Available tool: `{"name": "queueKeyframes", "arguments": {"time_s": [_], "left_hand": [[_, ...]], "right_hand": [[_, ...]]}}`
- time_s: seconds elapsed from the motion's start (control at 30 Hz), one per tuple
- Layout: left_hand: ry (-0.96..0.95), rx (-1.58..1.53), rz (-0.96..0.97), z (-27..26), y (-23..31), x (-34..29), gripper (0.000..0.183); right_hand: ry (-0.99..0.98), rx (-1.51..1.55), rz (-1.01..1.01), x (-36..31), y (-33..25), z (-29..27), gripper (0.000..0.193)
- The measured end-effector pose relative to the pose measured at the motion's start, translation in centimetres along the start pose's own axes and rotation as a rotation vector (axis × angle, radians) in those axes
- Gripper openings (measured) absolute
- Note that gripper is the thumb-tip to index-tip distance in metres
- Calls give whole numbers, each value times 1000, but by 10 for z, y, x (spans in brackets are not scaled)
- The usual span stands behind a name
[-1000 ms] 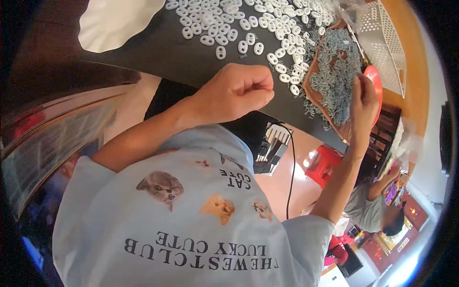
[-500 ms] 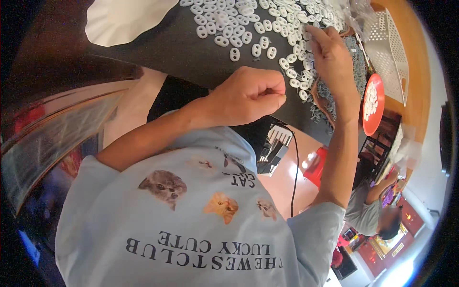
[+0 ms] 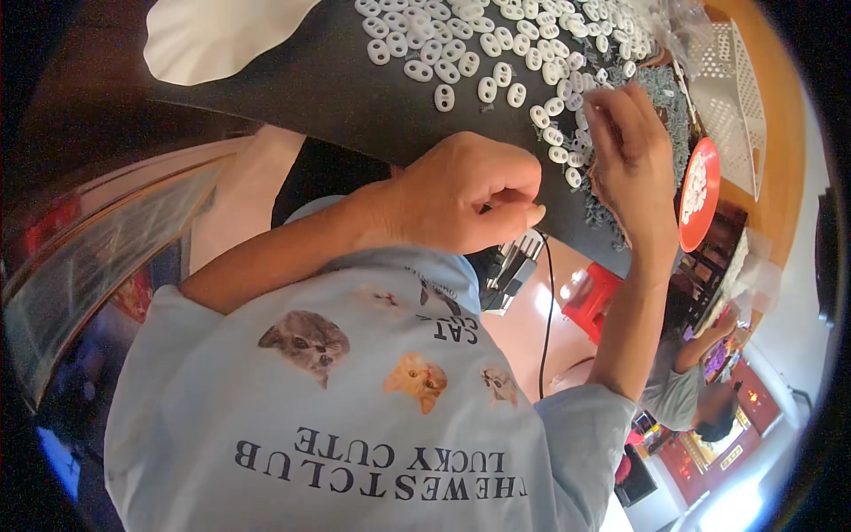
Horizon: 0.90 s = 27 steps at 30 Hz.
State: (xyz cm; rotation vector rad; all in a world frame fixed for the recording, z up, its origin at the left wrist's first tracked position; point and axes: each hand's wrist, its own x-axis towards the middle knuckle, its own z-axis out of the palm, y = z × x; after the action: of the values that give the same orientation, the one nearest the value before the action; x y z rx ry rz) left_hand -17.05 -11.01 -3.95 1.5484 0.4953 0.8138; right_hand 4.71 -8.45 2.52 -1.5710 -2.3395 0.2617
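Observation:
My left hand (image 3: 483, 191) is curled into a loose fist in front of the table edge, thumb against the bent fingers; whatever it holds is hidden. My right hand (image 3: 631, 155) is over the right part of the dark table, its fingers bent and drawn together, the fingertips slightly blurred. What they pinch, if anything, is too small to tell. Many white oval pieces with two holes (image 3: 445, 97) lie spread ahead and left of it. Beside and partly under it is a heap of small grey parts (image 3: 660, 89).
A white wavy-edged dish (image 3: 204, 44) stands at the far left. To the right are a red plate (image 3: 712, 182) with small white pieces and a white perforated basket (image 3: 749, 106). A red stool (image 3: 589, 301) is on the floor. Another person (image 3: 678, 390) sits farther right.
My right hand has drawn back from the white oval pieces toward me and slightly right. The left hand has shifted a little to the right, still curled.

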Motion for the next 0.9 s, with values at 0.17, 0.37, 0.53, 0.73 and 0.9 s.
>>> {"name": "queueKeyframes", "arguments": {"time_s": [0.17,0.37,0.53,0.73,0.9], "left_hand": [[-28,23,34,1,-2,-1,24],[6,81,106,3,-5,0,24],[-2,119,90,3,-3,0,24],[20,128,123,3,-4,1,24],[18,82,117,4,-5,-1,25]], "right_hand": [[-63,53,59,-29,-5,-5,12],[-53,45,57,-31,-22,8,16],[-67,-30,16,-13,-25,15,19],[-3,-108,-20,3,-19,22,20],[-19,-11,-48,3,-28,23,21]]}}
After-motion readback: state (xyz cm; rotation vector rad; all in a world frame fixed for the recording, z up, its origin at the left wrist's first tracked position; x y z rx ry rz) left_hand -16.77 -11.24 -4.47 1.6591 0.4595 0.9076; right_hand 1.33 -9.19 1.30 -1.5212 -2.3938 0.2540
